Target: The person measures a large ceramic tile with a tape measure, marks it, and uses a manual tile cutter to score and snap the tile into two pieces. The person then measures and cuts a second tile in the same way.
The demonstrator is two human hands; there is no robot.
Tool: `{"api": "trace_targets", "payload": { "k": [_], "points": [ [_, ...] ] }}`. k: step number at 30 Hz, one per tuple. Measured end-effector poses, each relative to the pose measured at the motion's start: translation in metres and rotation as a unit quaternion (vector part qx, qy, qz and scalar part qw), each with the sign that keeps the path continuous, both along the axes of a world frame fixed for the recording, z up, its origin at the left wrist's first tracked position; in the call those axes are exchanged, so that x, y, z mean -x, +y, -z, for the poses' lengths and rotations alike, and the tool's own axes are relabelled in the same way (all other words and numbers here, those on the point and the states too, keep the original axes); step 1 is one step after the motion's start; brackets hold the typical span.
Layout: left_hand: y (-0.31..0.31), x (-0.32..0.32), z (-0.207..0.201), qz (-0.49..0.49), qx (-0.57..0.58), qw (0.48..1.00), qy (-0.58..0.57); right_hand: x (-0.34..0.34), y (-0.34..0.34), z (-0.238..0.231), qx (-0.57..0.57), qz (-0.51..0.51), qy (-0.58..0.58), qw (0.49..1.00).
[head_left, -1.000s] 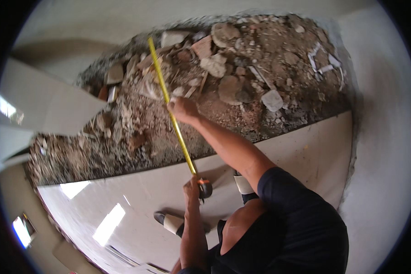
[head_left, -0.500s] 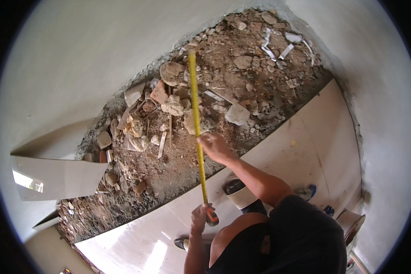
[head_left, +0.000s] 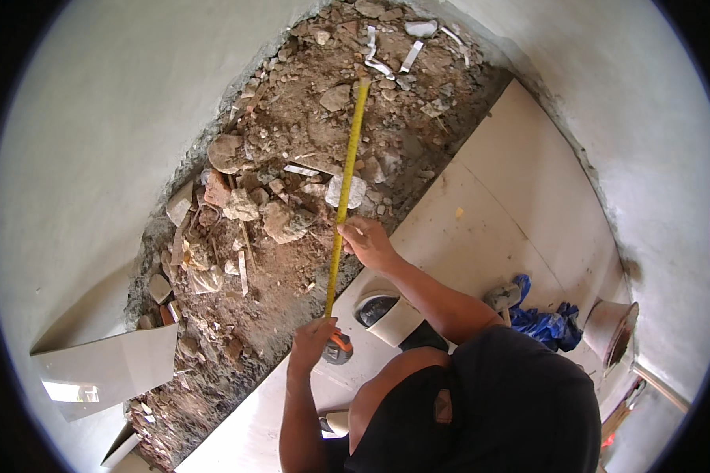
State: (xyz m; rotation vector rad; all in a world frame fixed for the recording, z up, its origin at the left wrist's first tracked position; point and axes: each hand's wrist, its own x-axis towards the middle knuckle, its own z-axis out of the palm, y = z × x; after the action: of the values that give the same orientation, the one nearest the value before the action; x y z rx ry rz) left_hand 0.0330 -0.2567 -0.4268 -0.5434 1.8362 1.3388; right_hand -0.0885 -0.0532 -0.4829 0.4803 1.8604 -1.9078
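Note:
A tape measure with an orange and dark case (head_left: 338,348) is in my left hand (head_left: 311,344), whose fingers are closed where the blade comes out. Its yellow blade (head_left: 354,146) stretches away from me over the rubble, leaning a little right, with the free end short of some bent white strips. My right hand (head_left: 368,243) pinches the blade partway along its length. Under the blade lie broken stones, among them a pale flat chunk (head_left: 345,191). Whether the blade touches the ground I cannot tell.
Earth and rubble (head_left: 292,260) border large pale floor tiles (head_left: 489,197) along a straight slanting edge. A loose glossy tile (head_left: 110,370) leans at the left wall. Right of me lie a crumpled blue plastic sheet (head_left: 548,323) and a dirty bucket (head_left: 610,331).
My view has shifted to the right. The blade's free end has swung rightward over the rubble, and both hands have moved with the tape measure, keeping their hold.

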Motion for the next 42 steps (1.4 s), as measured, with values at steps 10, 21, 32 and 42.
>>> {"api": "trace_targets", "payload": {
  "k": [10, 21, 32, 42],
  "points": [
    [-0.074, -0.012, -0.030, 0.066, 0.024, 0.997, 0.015, -0.016, -0.030, -0.026, 0.071, -0.056, 0.001, 0.996],
    [-0.169, -0.045, -0.061, 0.079, -0.002, 0.993, 0.088, -0.008, -0.043, -0.074, -0.074, -0.149, 0.053, 0.985],
    [-0.229, -0.184, -0.321, -0.138, 0.058, 0.979, 0.137, -0.055, 0.109, -0.305, -0.346, -0.343, 0.025, 0.873],
    [0.007, -0.492, -0.611, -0.642, -0.034, 0.755, -0.129, -0.078, 0.063, -0.506, -0.490, -0.765, 0.065, 0.413]
  ]
}}
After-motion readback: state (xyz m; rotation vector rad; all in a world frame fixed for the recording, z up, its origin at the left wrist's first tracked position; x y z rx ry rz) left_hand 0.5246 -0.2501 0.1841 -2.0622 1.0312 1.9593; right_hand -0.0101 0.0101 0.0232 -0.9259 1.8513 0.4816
